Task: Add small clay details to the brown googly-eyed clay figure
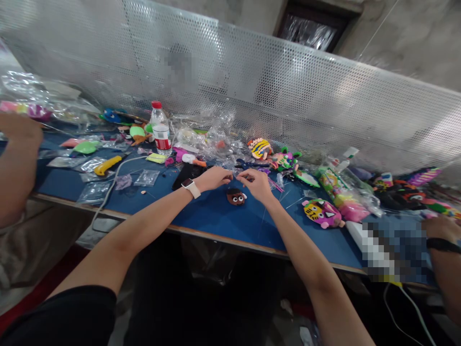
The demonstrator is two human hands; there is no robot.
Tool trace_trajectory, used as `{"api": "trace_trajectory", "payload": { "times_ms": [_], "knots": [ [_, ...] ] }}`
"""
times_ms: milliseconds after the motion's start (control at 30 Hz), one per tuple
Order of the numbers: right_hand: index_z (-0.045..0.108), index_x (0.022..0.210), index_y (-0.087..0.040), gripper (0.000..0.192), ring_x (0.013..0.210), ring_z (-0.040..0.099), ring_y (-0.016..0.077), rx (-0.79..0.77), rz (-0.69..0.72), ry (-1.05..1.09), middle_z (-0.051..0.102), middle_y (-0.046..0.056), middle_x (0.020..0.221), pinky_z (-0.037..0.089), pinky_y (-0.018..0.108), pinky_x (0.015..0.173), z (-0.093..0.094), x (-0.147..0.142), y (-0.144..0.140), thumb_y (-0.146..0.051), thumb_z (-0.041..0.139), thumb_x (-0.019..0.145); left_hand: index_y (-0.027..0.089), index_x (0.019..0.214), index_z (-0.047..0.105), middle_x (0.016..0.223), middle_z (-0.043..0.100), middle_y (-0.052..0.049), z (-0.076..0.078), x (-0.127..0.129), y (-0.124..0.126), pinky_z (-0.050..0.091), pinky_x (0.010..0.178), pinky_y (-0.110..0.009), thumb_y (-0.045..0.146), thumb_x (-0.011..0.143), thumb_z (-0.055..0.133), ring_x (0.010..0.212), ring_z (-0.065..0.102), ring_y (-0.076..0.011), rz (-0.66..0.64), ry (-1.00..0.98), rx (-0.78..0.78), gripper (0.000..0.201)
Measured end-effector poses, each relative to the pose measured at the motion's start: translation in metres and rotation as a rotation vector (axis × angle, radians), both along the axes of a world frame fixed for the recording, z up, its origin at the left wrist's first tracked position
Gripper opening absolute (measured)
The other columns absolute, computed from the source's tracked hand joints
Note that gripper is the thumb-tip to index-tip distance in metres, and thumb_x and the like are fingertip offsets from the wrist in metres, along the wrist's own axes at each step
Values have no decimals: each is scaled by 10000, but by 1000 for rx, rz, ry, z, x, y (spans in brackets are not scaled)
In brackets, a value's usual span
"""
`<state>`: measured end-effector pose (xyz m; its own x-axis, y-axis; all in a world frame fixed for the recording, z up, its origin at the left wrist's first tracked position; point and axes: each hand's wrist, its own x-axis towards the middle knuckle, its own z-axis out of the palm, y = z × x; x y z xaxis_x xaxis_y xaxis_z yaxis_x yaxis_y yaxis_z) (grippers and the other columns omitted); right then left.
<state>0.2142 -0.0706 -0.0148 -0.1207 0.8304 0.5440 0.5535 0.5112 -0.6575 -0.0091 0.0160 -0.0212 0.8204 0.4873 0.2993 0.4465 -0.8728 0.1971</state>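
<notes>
Both of my hands are raised close together over the blue table (212, 223). My left hand (215, 179), with a watch on its wrist, has its fingers pinched together. Opposite it, my right hand (256, 184) also pinches thumb and finger. Whatever sits between the fingertips is too small to make out. Just below them lies a brown clay figure (236, 197) with two round white eyes and a dark top. A black flat object (185, 176) lies behind my left wrist, and dark-handled pliers (254, 165) lie behind my right hand.
A water bottle (161, 129) stands at the back left, near a yellow-handled tool (107, 166) and a white cable (115, 180). A colourful clay mask (322, 213) lies right. Plastic bags and clay figures line the metal screen (230, 72). Other people's arms (18, 158) reach in from both sides.
</notes>
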Motion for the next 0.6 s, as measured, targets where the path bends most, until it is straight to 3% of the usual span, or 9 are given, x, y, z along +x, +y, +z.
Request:
{"api": "trace_trajectory", "payload": {
  "times_ms": [133,300,500,600],
  "knots": [
    [748,778,-225,342,593,648,198,-1,-20,-33,726,28,672,508,332,631,3,0,-2,-534,754,924,192,1026,793,1014,806,-70,-3,-1,3,473,885,-302,203,970,686,936,725,-214,-15,39,-6,121],
    [754,791,-223,336,677,653,210,48,-30,-67,752,49,762,505,338,670,2,0,0,-522,732,943,177,1023,792,1022,784,-86,-8,-1,3,493,873,-321,166,936,715,971,727,-237,-32,44,-28,117],
    [791,899,-233,205,776,687,221,95,15,-116,751,53,855,535,352,749,-1,2,4,-394,694,980,175,1146,784,1102,775,-107,-10,4,0,503,932,-335,91,982,574,1014,722,-231,-112,1,-44,280],
    [793,921,-237,207,798,698,227,85,22,-117,748,62,884,546,358,751,-2,2,5,-396,680,993,189,1116,795,1092,764,-101,-11,5,1,500,926,-334,97,945,621,1010,709,-232,-141,43,-37,260]
  ]
}}
